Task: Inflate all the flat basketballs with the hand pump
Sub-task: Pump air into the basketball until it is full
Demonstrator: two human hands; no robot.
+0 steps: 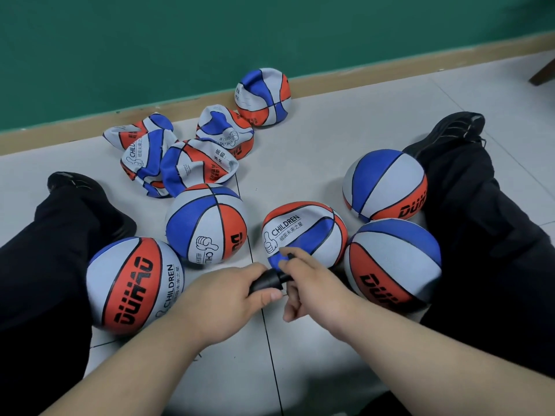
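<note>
On the floor [300, 151], between the person's spread legs, a full ball [135, 285] lies far left. A second full ball [207, 223] is just beyond it, with a heap of flat balls [168, 157] behind. The left hand [222, 301] grips the barrel of the black pump [268, 282]. The right hand [312, 283] pinches the pump's front end against a half-slack ball [303, 229]. Farther back, a dented ball [264, 97] sits by the wall. Two round balls [393, 262] lie at the right.

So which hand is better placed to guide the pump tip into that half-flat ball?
Right. The right hand pinches the pump at its front end, close against the half-flat ball. The left hand grips the pump's body farther back, so it probably just steadies it.
</note>
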